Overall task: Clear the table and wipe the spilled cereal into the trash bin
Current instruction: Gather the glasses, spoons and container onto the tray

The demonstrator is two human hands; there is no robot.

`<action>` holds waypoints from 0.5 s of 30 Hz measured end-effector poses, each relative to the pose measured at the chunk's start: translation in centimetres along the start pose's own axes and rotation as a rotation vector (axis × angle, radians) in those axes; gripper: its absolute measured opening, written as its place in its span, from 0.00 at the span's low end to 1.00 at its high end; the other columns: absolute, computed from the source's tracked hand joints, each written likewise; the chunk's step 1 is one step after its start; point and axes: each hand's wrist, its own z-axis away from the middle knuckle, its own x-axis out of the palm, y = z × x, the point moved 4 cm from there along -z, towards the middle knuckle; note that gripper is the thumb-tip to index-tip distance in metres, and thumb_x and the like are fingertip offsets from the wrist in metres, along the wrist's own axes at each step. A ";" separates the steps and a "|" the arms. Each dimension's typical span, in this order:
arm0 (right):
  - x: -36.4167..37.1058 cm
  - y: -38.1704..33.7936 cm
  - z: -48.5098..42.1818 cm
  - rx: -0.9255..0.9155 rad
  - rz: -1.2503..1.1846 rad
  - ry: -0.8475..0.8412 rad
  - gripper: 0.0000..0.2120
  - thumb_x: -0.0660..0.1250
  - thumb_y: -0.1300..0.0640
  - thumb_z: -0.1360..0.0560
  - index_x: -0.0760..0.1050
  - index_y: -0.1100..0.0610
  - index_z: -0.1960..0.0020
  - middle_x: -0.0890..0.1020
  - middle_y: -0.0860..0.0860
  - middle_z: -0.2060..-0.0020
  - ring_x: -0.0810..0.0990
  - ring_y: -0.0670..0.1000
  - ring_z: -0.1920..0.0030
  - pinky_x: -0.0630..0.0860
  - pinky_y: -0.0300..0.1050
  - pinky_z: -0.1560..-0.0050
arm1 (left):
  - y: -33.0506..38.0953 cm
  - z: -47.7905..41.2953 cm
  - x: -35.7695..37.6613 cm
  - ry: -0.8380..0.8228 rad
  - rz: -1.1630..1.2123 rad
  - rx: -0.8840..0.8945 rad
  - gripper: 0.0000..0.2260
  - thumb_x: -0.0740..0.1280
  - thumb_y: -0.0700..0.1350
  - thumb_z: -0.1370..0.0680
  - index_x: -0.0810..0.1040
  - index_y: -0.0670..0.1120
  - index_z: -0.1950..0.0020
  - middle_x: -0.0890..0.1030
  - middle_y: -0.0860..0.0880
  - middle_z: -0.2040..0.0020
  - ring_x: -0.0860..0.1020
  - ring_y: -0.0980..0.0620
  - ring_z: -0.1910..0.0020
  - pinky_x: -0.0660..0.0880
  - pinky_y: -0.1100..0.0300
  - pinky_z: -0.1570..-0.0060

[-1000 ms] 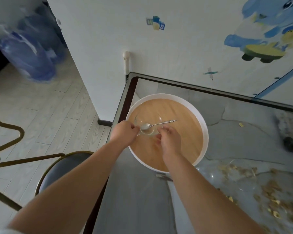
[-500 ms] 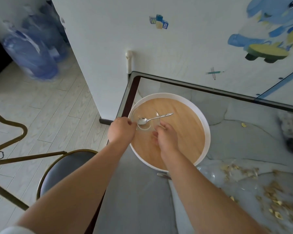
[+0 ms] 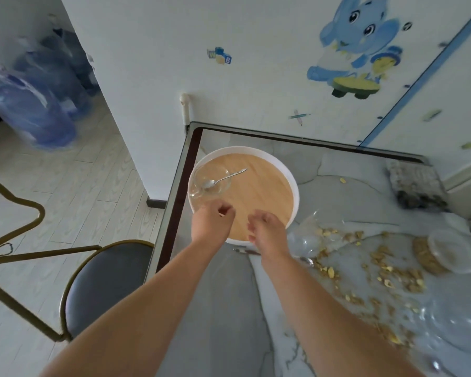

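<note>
L hand (image 3: 211,223): over near-left edge of tray, fingers loosely curled, nothing in it.
R hand (image 3: 269,228): just right of L hand, over tray's near edge, fingers loose, grasping nothing.
Tray (image 3: 256,197): round, white rim, wood base; far-left corner of table (image 3: 215,308).
Glass bowl (image 3: 200,174): on tray, far-left side, just beyond L hand.
Spoon (image 3: 223,178): scoop end in bowl, handle over rim, pointing far-right.
Cereal (image 3: 408,276): spilled on table, right of tray.
Tub (image 3: 443,254): clear, on its side, at right edge of spill, cereal inside.
Cloth (image 3: 413,186): far right on table.
Chair (image 3: 106,281): left of table, dark seat.
</note>
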 end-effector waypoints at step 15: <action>-8.3 6.8 4.3 -0.187 0.841 0.042 0.16 0.59 0.54 0.22 0.73 0.56 0.37 0.77 0.52 0.39 0.74 0.52 0.38 0.68 0.42 0.40 | -3.1 7.3 3.7 -0.141 -0.069 0.008 0.05 0.65 0.44 0.25 0.81 0.48 0.53 0.79 0.54 0.58 0.76 0.54 0.58 0.67 0.65 0.59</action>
